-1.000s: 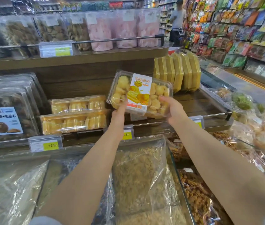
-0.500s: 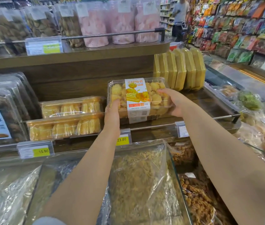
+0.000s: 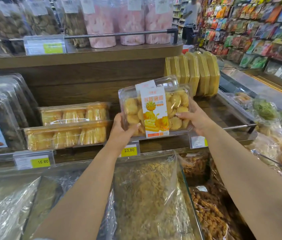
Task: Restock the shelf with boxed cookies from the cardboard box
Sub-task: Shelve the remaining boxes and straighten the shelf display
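Clear cookie box [image 3: 155, 110] w/ white-orange label is held in both hands, tilted so its label face leans toward the camera, over the front edge of the wooden shelf [image 3: 213, 110]. Can't tell if its bottom edge touches the shelf. L hand [image 3: 121, 131] grips the box's lower left corner, thumb on the front face. R hand [image 3: 198, 121] holds the right end, fingers [image 3: 183, 114] curled round it and clamped on the plastic.

Just left on the same shelf: two clear pastry packs [image 3: 67, 126], one behind the other. Behind-right of the box: row of yellow boxes [image 3: 194, 71] standing on edge. Price tag 23.80 [image 3: 129, 150] sits on the rail below the L hand. Pink tubs [image 3: 130, 23] on the upper shelf. Bagged bulk snacks [image 3: 147, 196] in bins under the arms.
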